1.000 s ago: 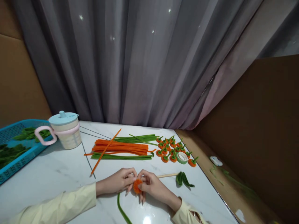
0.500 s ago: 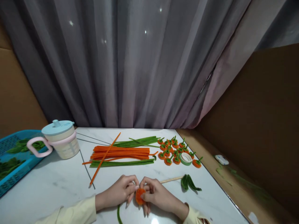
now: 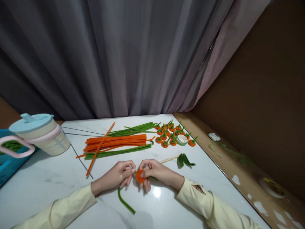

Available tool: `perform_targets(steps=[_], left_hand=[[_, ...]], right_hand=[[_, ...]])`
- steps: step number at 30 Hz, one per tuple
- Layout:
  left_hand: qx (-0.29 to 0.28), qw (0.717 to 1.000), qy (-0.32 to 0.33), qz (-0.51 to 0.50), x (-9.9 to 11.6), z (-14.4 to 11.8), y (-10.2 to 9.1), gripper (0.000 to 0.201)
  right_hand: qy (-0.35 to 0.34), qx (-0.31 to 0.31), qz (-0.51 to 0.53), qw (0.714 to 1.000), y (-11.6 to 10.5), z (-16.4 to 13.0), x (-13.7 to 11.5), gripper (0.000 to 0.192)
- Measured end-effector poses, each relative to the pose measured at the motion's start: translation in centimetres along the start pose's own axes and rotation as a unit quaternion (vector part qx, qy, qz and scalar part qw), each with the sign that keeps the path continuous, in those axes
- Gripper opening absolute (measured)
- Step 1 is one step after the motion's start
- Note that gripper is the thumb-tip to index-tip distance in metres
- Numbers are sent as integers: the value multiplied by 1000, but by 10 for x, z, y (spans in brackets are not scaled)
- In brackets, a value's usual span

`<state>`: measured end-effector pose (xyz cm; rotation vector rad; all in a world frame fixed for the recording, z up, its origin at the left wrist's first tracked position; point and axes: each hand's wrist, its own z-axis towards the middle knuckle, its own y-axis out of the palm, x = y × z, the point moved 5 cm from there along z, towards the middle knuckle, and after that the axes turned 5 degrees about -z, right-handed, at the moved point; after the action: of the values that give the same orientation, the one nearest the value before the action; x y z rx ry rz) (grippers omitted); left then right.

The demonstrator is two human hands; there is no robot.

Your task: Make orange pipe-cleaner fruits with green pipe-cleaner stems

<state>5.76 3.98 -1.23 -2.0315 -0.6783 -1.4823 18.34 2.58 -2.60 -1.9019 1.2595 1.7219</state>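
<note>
Pinching the orange coil tight

Holding the orange pipe-cleaner coil point(image 3: 139, 176) at lower centre of the frame, left hand point(image 3: 116, 176) and right hand point(image 3: 156, 171) both grasp it with fingertips; the green pipe-cleaner stem point(image 3: 125, 202) trails below. Best to keep the pinch firm and the turns flat.

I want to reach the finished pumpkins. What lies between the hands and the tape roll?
In the head view, a wooden stick and folded green pipe cleaners; otherwise bare marble.

Small orange coil point(image 3: 139, 176) pinched upright, green stem point(image 3: 125, 201) trailing
</note>
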Motion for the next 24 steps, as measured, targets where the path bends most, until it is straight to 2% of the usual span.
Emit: perform_targets(steps=[2, 5, 8, 12, 15, 17, 18, 20, 22, 24], left_hand=[[-35, 999, 13, 24, 10, -2, 3, 34], [-6, 990, 71, 119, 31, -7, 2, 26], [13, 985, 93, 144, 46, -12, 2, 21], [46, 981, 136, 133, 71, -17, -3, 15], [96, 982, 161, 38, 97, -18, -19, 17], [113, 976, 184, -22, 114, -19, -29, 20], [113, 972, 199, -45, 122, -20, -32, 22], [105, 966, 222, -80, 135, -22, -37, 26], [96, 963, 232, -102, 142, -26, -37, 30], [89, 963, 231, -109, 144, -30, -36, 31]], right_hand=[[6, 8, -2, 1000, -1, -1, -1, 24], [15, 37, -10, 999, -2, -2, -4, 25], [35, 33, -41, 998, 3, -6, -16, 26], [2, -5, -102, 995, 13, -17, -66, 30], [-29, -20, -183, 983, 21, -31, -118, 39], [-76, -24, -292, 953, 29, -42, -150, 42], [-107, 1, -359, 927, 33, -48, -165, 43], [-179, 60, -500, 845, 43, -61, -188, 37], [-228, 101, -583, 774, 54, -71, -199, 24], [-237, 111, -608, 750, 63, -75, -199, 17]])
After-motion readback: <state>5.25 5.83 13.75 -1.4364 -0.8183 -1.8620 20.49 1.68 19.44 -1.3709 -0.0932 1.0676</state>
